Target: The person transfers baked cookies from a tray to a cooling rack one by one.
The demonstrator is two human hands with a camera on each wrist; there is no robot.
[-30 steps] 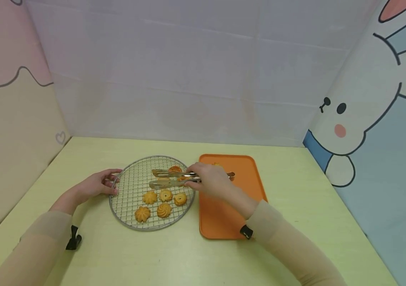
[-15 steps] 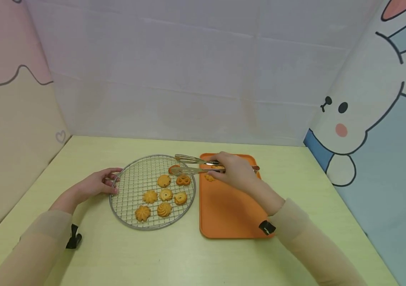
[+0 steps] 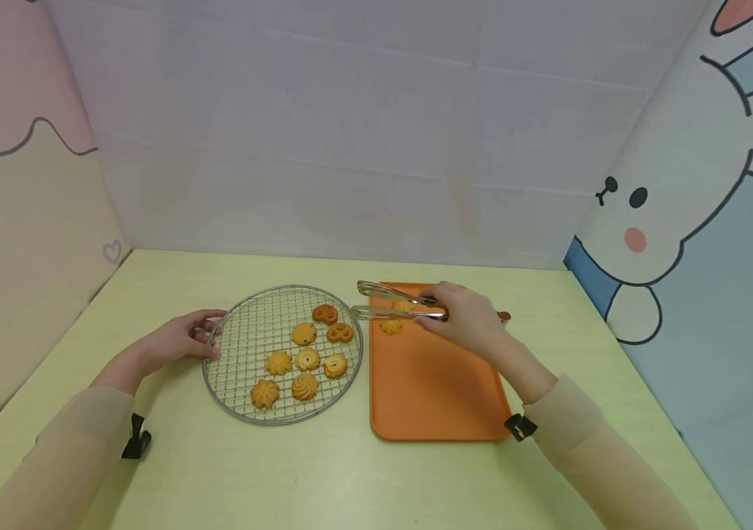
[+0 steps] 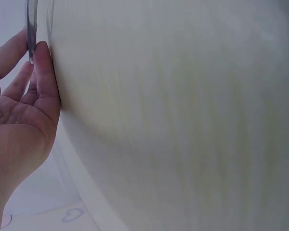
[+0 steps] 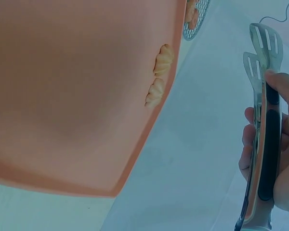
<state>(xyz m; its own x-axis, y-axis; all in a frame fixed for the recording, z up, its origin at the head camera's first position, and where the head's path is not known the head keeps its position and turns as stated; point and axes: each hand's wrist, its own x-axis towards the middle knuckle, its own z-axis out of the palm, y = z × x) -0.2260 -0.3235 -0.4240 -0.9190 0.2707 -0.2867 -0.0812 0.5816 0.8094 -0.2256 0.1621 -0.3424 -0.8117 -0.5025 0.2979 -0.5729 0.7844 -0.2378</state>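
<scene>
My left hand (image 3: 184, 342) grips the near-left rim of a round wire cooling rack (image 3: 237, 361); in the left wrist view the rim (image 4: 32, 33) sits between thumb and fingers. Several cookies lie on the rack, among them a swirl cookie (image 3: 305, 386) and a pretzel-shaped cookie (image 3: 340, 333). My right hand (image 3: 472, 316) holds metal serving tongs (image 3: 399, 312) above the far left of an orange tray (image 3: 439, 390). The tongs' slotted ends stand apart with nothing between them. Two flower-shaped cookies, one nearer (image 3: 391, 327) and one farther (image 3: 404, 305), lie on the tray below.
Rack and tray sit side by side on a pale yellow table (image 3: 270, 478). A white wall (image 3: 350, 147) rises behind its far edge. Cartoon-printed panels stand left and right, the right one with a rabbit (image 3: 654, 213).
My right hand has moved right with the tongs, from over the rack to over the tray. That uncovers the pretzel-shaped cookies. The left hand stays on the rim.
</scene>
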